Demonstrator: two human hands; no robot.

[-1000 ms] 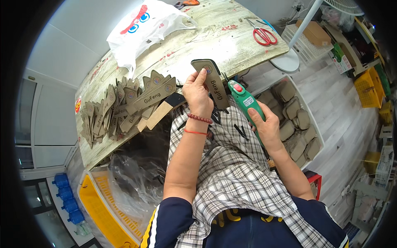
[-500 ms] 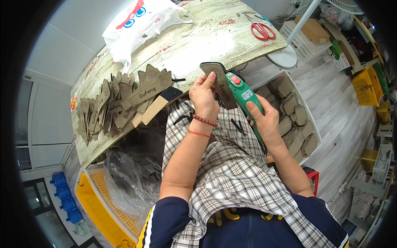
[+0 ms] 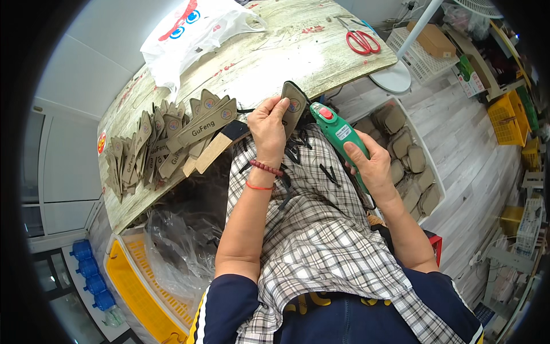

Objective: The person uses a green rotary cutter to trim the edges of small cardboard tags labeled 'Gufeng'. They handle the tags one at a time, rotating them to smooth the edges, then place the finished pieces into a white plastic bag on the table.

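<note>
Things to count: you have one green power tool (image 3: 342, 139), one pair of red scissors (image 3: 360, 40), one white plastic bag (image 3: 192, 31) and one big pile of flat tan pieces (image 3: 163, 143), too many to count.
Your left hand: your left hand (image 3: 268, 125) is closed around one tan piece (image 3: 293, 106). Your fingers pinch it and hold it up just over the front edge of the wooden table (image 3: 275, 57).
Your right hand: your right hand (image 3: 371, 166) is wrapped tight around the green power tool. The tool's tip sits right beside the tan piece.
Your lap: a checked cloth (image 3: 309, 229) covers it, with little dark scraps on top.
White bin: the white bin (image 3: 427, 166) on your right holds many more tan pieces.
Yellow crate: the yellow crate (image 3: 137, 286) on your left holds a clear plastic bag (image 3: 177, 246).
White basket: the white basket (image 3: 415, 57) past the table holds a brown box (image 3: 432, 39).
</note>
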